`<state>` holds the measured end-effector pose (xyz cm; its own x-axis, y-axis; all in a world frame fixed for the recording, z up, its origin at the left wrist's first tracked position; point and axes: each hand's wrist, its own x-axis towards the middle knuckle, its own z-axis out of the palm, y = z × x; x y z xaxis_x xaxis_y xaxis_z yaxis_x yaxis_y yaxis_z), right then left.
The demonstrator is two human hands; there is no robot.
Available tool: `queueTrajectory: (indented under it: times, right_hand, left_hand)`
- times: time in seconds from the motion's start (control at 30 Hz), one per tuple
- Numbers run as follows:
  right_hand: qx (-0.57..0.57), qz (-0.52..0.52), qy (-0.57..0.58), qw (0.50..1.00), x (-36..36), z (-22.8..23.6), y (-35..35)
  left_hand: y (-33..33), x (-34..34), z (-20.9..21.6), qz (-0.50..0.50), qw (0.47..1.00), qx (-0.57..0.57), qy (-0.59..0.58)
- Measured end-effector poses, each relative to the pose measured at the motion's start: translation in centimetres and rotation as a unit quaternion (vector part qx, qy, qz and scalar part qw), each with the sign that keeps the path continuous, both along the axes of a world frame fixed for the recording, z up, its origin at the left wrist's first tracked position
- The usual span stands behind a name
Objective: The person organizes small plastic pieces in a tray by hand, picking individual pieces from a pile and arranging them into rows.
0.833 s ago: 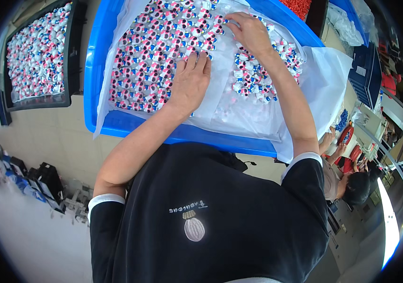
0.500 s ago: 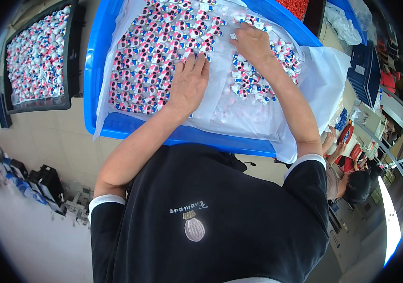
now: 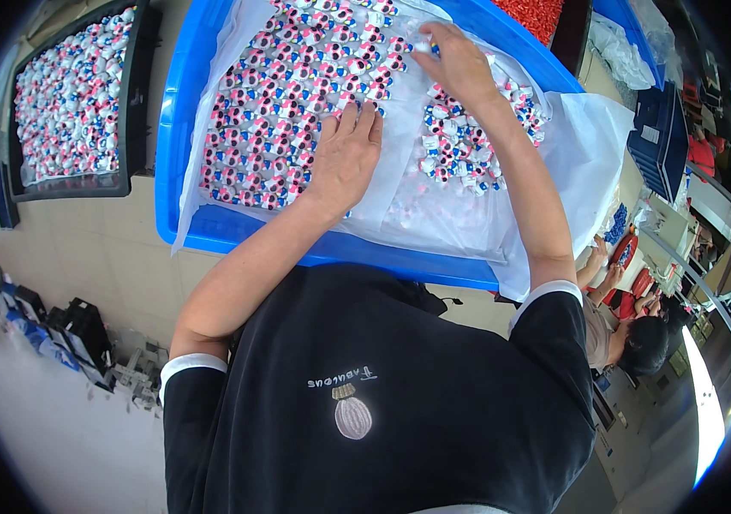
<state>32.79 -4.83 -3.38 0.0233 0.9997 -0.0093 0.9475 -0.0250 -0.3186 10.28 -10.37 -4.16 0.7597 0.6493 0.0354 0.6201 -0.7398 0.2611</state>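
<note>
Rows of small pink, white and blue toy figurines [image 3: 267, 120] with dark glasses-like patches lie side by side on white sheeting [image 3: 374, 193] in a large blue tub [image 3: 165, 163]. My left hand [image 3: 348, 158] rests on the right edge of these rows, palm down, fingers stretched out. Farther right and forward, my right hand [image 3: 461, 73] has its thumb and forefinger curved around a small white-and-blue figurine [image 3: 434, 48], partly hidden by the fingers. Below that hand sits a looser heap of figurines [image 3: 451, 141], its right side partly covered by my forearm.
A dark crate [image 3: 132, 111] full of similar figurines stands at the left. Red pieces [image 3: 535, 17] lie beyond the tub's far right rim. Blue crates [image 3: 658, 141] and plastic bags [image 3: 620, 47] are at right, where a co-worker [image 3: 639, 338] sits near a red tray [image 3: 626, 248].
My right hand has lifted slightly, its thumb and forefinger moving farther apart around the figurine. My left hand stays nearly in place on the rows. The view has shifted slightly.
</note>
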Motion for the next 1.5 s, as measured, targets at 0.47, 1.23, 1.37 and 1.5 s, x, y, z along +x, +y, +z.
queueTrajectory:
  times: [0.47, 1.23, 1.37, 1.5]
  right_hand:
    - [0.090, -0.001, 0.126, 0.988, 1.4, -2.4, 2.4]
    - [0.112, -0.023, -0.162, 0.980, 0.4, -1.8, 1.9]
    - [0.078, -0.082, -0.168, 0.979, -0.7, -1.9, 3.0]
    - [0.127, -0.039, -0.093, 0.987, -0.6, -2.4, 2.5]
  left_hand:
    - [0.1, 0.1, 0.2, -0.007, 1.000, -0.017, 0.000]
    - [0.2, -0.1, 0.1, -0.005, 1.000, -0.017, -0.004]
    - [0.1, 0.0, 0.0, -0.005, 1.000, -0.014, -0.010]
    - [0.2, -0.1, 0.1, -0.003, 1.000, -0.013, -0.006]
